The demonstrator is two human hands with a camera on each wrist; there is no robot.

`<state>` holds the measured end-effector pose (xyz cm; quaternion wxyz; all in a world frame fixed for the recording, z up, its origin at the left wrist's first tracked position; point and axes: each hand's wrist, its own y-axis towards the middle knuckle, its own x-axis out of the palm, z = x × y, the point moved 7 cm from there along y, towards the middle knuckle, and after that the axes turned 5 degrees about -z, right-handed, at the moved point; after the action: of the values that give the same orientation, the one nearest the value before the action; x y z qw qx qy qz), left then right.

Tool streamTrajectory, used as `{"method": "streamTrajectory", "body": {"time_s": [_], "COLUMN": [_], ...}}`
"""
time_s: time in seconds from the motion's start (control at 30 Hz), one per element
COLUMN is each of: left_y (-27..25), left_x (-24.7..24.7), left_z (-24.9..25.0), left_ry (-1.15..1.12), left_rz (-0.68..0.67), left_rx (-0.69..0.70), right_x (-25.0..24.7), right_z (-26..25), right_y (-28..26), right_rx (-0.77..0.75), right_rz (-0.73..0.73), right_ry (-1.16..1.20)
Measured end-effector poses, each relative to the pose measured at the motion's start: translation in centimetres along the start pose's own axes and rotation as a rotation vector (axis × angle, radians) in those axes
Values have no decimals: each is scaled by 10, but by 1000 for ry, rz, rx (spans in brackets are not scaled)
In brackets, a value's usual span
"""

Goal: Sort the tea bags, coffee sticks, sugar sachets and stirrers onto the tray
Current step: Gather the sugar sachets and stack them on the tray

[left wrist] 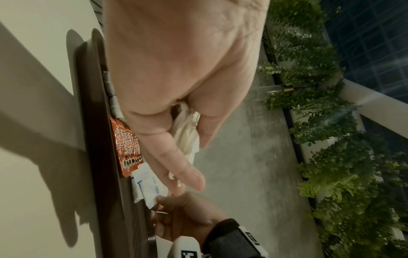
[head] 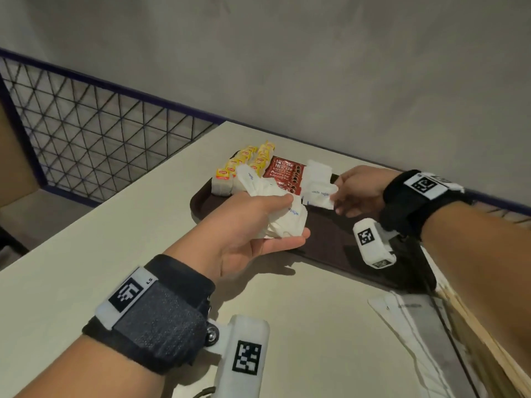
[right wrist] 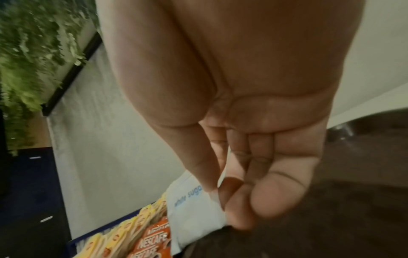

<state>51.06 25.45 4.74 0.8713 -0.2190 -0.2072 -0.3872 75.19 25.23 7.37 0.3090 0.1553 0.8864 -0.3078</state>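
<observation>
A person's two hands work over a dark brown tray (head: 330,248) on a pale tabletop (head: 120,239). The left hand (head: 247,225) is cupped, palm turned inward, its fingers and thumb curled round a loose bunch of white sugar sachets (head: 283,218). The right hand (head: 359,191) pinches a single sugar sachet (head: 320,195) by one edge between thumb and fingertips, holding it just above the tray beside a small pile of sachets (head: 317,172) already laid there.

On the tray's far side, yellow tea bags (head: 244,165) stand in rows at the left, with red coffee sticks (head: 284,172) next to them and the sugar pile to their right. Wooden stirrers (head: 471,334) appear to lie at the tabletop's right edge, not yet on the tray.

The sachets look light, thin and crumply. They likely slip from a loose bunch, so a gentle pinch at an edge or corner suits one packet, while the cupped palm contains the rest.
</observation>
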Motion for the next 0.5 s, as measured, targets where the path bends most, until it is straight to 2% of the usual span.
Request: {"method": "streamTrajectory", "body": {"time_s": [0.23,0.5], "left_y": [5,8], "left_x": [2,0], "left_z": [-7,-10], "left_ry": [19,14], "left_rz": [-24,-21], "left_rx": [-50,-61], "right_x": [3,4], "right_z": [13,6], "right_y": [22,39], "right_rx": [168,161], "right_rz": [55,24], "right_ry": [22,-67]}}
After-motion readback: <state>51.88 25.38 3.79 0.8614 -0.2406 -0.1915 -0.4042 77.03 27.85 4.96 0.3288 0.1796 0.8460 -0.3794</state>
